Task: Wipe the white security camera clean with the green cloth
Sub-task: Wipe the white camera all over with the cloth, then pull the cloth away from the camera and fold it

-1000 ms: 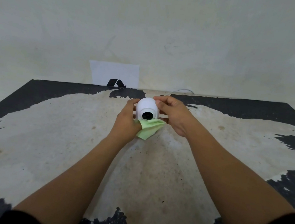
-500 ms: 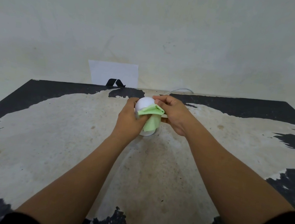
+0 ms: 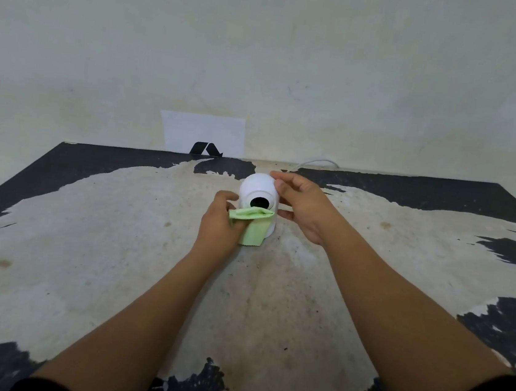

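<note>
The white security camera, a rounded dome with a black lens facing me, stands upright on the worn table near its far middle. My left hand grips the green cloth and presses it against the camera's front just below the lens; a flap hangs down over the base. My right hand holds the camera's right side, with fingertips on the top of the dome and the thumb low on the body.
A white cable runs from behind the camera to the table's back edge. A white card with a black logo leans on the wall behind. The tabletop has peeling black paint along its edges.
The cloth was below the lens, rose to cover the lens half a second ago, and has slid back down under the lens. My right hand stays on the camera.
</note>
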